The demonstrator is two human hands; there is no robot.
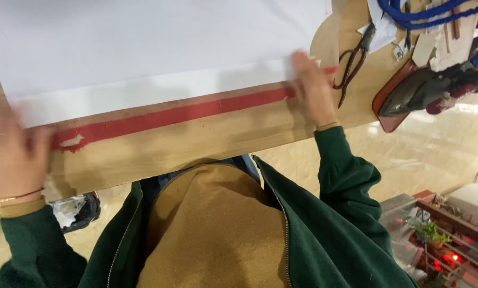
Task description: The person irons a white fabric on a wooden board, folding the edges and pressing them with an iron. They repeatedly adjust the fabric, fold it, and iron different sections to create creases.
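Observation:
A large white sheet (143, 48) lies flat on a wooden table (196, 144), its near edge running along a strip of red tape (185, 113). My left hand (9, 154) is blurred at the left end of the sheet, fingers spread beside the torn end of the red tape. My right hand (313, 88) presses flat on the sheet's right near corner, over the tape's right end. Neither hand grips anything.
Dark scissors (353, 58) lie just right of my right hand. A clothes iron (425, 90) rests on a reddish pad at the table's right edge. Blue cord (425, 13) and paper scraps sit at the far right corner.

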